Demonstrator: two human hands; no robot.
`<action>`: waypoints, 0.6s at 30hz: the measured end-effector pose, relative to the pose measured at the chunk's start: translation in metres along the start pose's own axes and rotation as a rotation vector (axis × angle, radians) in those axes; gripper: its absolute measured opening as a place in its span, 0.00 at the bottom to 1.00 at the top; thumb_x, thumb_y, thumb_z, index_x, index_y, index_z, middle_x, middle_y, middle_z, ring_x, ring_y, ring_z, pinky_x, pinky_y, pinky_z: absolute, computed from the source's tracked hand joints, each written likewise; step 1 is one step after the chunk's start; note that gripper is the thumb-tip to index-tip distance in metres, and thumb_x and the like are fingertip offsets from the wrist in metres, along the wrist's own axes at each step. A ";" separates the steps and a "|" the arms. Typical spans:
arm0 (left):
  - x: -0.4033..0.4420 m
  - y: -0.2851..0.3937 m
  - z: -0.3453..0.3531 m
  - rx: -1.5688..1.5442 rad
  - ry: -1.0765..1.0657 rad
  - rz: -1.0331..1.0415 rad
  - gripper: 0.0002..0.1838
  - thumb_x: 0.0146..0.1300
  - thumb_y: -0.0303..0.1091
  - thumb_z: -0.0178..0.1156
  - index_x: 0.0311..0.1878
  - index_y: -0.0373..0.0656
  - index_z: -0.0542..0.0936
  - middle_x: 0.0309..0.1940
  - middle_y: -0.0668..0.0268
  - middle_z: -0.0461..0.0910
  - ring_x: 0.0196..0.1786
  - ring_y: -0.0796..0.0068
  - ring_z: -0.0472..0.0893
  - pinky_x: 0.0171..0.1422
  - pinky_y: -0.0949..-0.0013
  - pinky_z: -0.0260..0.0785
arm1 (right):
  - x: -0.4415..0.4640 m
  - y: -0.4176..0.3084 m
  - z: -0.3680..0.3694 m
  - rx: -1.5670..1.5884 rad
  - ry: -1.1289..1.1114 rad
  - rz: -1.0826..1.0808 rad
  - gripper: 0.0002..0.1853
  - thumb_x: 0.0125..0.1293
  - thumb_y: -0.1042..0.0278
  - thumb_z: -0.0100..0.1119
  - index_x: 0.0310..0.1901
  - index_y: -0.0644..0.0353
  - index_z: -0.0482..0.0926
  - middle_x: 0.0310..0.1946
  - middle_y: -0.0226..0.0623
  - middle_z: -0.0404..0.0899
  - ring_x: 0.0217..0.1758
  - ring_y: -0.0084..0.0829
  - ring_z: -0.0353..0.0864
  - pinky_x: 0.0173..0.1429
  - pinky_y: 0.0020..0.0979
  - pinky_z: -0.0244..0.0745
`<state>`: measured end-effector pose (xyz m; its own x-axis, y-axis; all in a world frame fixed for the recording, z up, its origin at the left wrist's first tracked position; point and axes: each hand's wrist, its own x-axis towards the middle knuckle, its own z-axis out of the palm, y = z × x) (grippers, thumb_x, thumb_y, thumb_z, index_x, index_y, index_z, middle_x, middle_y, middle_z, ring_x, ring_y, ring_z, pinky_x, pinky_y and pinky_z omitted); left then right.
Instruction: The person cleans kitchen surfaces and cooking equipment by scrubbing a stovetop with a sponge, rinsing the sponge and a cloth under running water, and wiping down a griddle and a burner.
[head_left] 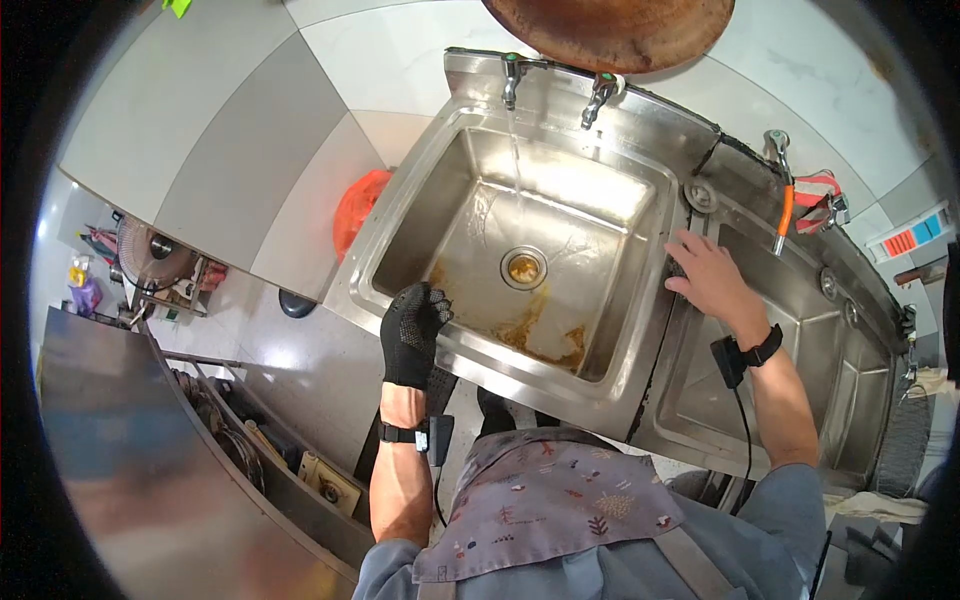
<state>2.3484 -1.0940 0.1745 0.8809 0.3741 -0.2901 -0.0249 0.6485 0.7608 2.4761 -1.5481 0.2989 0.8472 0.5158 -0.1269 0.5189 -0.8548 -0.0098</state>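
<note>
Head view: left hand (412, 335), in a black glove, at front-left rim of steel sink (590, 285), fingers curled narrow; can't tell if anything's held. Bare right hand (715, 280) over the sink's right edge, fingers slightly spread. Sink directly ahead of the person, left tap (512, 82) running, brown residue (520, 330) near drain (538, 280).

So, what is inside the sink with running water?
A thin water stream, brown residue on the bottom, and brownish matter in the drain. The gloved left hand covers part of the near rim; what lies beneath the matter is hidden.
</note>
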 end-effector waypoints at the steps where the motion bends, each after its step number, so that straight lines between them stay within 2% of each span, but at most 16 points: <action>1: 0.002 0.001 -0.001 -0.022 -0.008 -0.008 0.12 0.71 0.35 0.64 0.51 0.36 0.82 0.38 0.54 0.85 0.39 0.59 0.85 0.47 0.58 0.81 | 0.000 -0.003 -0.002 0.002 -0.010 0.007 0.33 0.66 0.56 0.69 0.70 0.55 0.72 0.74 0.46 0.67 0.74 0.52 0.69 0.73 0.55 0.68; 6: 0.016 0.004 -0.010 -0.147 -0.087 -0.045 0.11 0.69 0.35 0.66 0.49 0.38 0.82 0.37 0.55 0.84 0.38 0.58 0.84 0.46 0.57 0.80 | 0.010 -0.008 -0.002 -0.002 0.013 -0.004 0.32 0.65 0.57 0.69 0.70 0.55 0.72 0.73 0.46 0.67 0.73 0.53 0.69 0.73 0.54 0.69; 12: 0.015 0.010 0.000 -0.148 -0.038 -0.088 0.11 0.69 0.35 0.65 0.49 0.40 0.82 0.36 0.57 0.84 0.38 0.59 0.84 0.47 0.57 0.80 | 0.050 -0.044 -0.034 0.030 0.084 -0.137 0.26 0.66 0.59 0.68 0.63 0.59 0.76 0.70 0.49 0.69 0.70 0.54 0.72 0.71 0.50 0.71; 16: 0.023 0.008 -0.001 -0.105 -0.160 -0.056 0.11 0.71 0.36 0.63 0.51 0.40 0.81 0.38 0.57 0.85 0.39 0.60 0.85 0.48 0.58 0.80 | 0.105 -0.088 -0.078 -0.073 0.403 -0.369 0.21 0.65 0.63 0.68 0.57 0.63 0.78 0.66 0.47 0.74 0.67 0.50 0.74 0.67 0.46 0.75; 18: 0.024 0.018 0.006 -0.085 -0.139 -0.083 0.12 0.71 0.36 0.63 0.52 0.40 0.81 0.39 0.57 0.85 0.40 0.61 0.85 0.49 0.57 0.80 | 0.135 -0.107 -0.100 0.025 0.494 -0.457 0.22 0.63 0.64 0.70 0.57 0.63 0.78 0.62 0.46 0.76 0.65 0.50 0.76 0.65 0.47 0.76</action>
<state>2.3715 -1.0778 0.1845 0.9382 0.2259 -0.2622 0.0155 0.7294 0.6839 2.5460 -1.3814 0.3823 0.4982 0.7868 0.3643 0.8402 -0.5419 0.0214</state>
